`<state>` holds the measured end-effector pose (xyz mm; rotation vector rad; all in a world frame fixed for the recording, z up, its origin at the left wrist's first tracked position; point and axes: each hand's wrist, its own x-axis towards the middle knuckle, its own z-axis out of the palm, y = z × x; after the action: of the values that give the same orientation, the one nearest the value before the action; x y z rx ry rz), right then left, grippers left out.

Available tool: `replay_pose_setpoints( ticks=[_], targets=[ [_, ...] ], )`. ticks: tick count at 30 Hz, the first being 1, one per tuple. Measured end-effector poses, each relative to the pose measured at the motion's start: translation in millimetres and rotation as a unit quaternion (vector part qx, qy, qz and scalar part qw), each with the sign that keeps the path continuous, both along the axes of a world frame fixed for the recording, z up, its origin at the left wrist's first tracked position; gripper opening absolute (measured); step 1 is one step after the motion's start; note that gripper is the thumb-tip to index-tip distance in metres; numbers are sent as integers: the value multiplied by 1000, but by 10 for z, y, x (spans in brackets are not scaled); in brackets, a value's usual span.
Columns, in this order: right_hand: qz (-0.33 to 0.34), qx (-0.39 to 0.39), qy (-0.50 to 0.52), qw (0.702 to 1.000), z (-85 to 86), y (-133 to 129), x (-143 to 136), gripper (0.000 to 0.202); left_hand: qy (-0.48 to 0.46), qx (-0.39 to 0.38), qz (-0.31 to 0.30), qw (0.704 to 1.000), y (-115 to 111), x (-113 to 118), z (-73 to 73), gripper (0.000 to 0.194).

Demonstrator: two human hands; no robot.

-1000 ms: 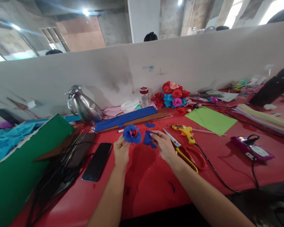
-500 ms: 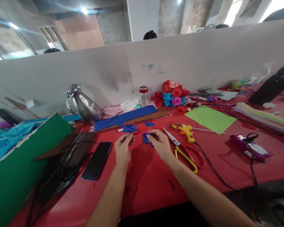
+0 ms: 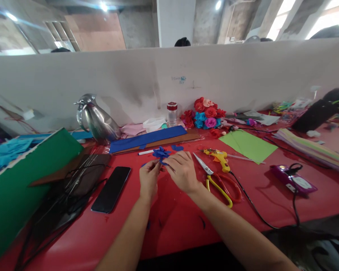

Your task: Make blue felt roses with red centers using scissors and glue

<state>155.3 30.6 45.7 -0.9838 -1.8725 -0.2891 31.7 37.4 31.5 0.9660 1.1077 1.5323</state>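
Left hand [image 3: 148,178] pinched the blue paper flower [image 3: 161,152] from beneath, at twelve o'clock; the right hand [image 3: 183,171] met its lower edge, any pinch there hidden. Too tight a squeeze could have crumpled the paper; a slack one, let it twist. Scissors [image 3: 208,169] lay at three o'clock.

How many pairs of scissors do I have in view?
1: the scissors lie on the red table, just right of the right hand, beside the yellow glue gun. Others may be hidden.
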Motion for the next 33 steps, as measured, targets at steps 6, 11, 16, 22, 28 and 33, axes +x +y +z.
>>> replay_pose_setpoints(
  ticks=[6,11,16,22,28,33],
  targets=[
    [-38,9,22,999,-110,-20,-14,10,47,8,-1,999,7,-11,-52,13],
    [-58,4,39,998,-129,36,19,6,97,27,1,995,-55,28,-5,13],
    [-67,6,61,996,-143,60,58,6,118,37,2,992,-98,58,28,11],
    [-67,21,43,997,-90,23,73,5,112,46,6,993,-73,64,17,11],
    [-69,17,34,997,-59,-30,66,10,108,56,15,992,-61,55,4,13],
    [-65,22,18,997,-43,-68,46,8,97,66,19,993,-64,45,-17,13]
  ],
)
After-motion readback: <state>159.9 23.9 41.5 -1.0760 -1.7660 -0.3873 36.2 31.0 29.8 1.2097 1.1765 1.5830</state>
